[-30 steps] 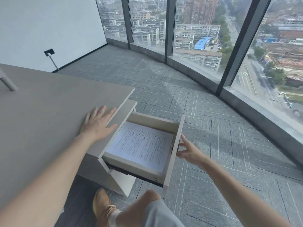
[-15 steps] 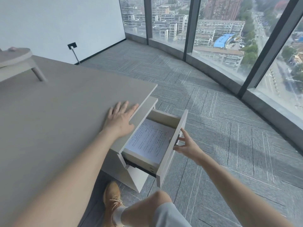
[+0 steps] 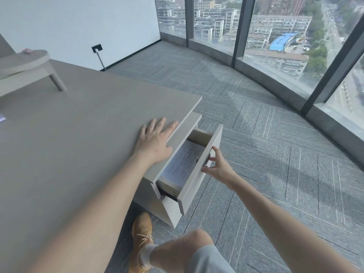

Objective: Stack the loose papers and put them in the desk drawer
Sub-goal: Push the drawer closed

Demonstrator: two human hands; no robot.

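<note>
Head view: I'm pressing my left hand (image 3: 155,140) spread flat at the desk (image 3: 78,144) edge while my right hand (image 3: 216,167), fingers loosely curled on the drawer (image 3: 199,170) front, is risking a pinch or crumpling the papers (image 3: 182,161).

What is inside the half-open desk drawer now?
Inside the drawer lies a stack of printed papers, flat on the bottom. Its left part is hidden under the desk top, so anything there cannot be seen. The right hand touches the drawer front.

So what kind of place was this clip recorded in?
Most likely a high-rise office, sparsely furnished: a wide grey desk with a pull-out white drawer holding printed paper sheets, grey patterned carpet tiles, and curved floor-to-ceiling windows overlooking city buildings far below.
</note>
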